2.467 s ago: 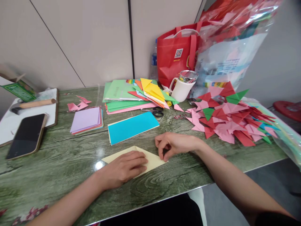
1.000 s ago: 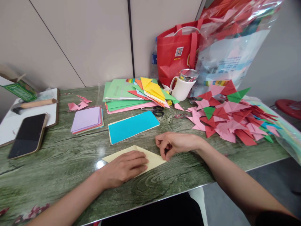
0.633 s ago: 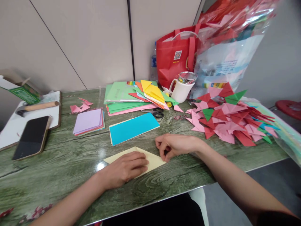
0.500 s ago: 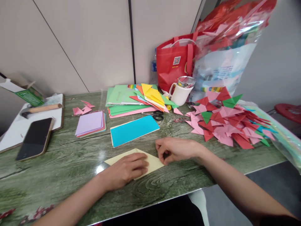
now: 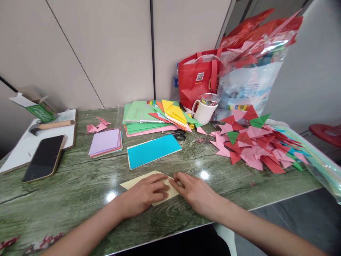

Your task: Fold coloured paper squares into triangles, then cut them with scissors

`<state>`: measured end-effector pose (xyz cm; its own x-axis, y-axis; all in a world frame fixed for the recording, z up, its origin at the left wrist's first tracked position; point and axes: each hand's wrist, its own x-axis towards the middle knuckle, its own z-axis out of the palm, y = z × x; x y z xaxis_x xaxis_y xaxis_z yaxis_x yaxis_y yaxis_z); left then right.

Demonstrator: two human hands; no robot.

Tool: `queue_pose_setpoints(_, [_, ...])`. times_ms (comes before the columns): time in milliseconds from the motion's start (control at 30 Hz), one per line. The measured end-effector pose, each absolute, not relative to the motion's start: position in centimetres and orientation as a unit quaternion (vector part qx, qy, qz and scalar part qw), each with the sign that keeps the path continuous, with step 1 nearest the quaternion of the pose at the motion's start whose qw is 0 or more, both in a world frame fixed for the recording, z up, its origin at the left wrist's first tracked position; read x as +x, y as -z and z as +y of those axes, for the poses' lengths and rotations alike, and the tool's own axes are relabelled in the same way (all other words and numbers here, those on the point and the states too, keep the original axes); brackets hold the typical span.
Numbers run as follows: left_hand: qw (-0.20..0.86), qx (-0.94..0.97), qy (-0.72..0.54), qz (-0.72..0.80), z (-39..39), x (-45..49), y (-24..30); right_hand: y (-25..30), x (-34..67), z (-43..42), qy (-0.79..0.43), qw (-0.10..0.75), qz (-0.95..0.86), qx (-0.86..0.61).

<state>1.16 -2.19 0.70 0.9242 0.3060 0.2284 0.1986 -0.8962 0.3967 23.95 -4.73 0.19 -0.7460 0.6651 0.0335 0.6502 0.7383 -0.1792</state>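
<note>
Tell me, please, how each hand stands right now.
Left hand: open, resting on the pale yellow paper.
Right hand: partly curled over the paper; whether it grips cannot be told.

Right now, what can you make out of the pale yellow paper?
The pale yellow paper looks thin and matte, with a pointed left corner and a peaked far edge. It lies on the green table, partly covered. The left hand rests across its middle; the right hand touches its right part. Whether that end is folded over is hidden.
</note>
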Motion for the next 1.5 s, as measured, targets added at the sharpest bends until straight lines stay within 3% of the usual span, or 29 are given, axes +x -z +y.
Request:
queue_pose_setpoints(800, [0.194,0.956,-0.106,0.194,-2.8,1.0,-0.7,0.1,25.1,-7.2,0.066,-0.011,-0.910,-0.409])
queue_pose_setpoints(1133, [0.162,0.948,-0.089,0.260,-3.2,0.6,0.2,0.4,26.9,-7.6,-0.004,0.013,-0.910,-0.415])
queue_pose_setpoints(1500, [0.044,0.964,-0.046,0.260,-3.3,1.2,0.0,0.7,27.8,-8.7,0.089,-0.002,-0.911,-0.402])
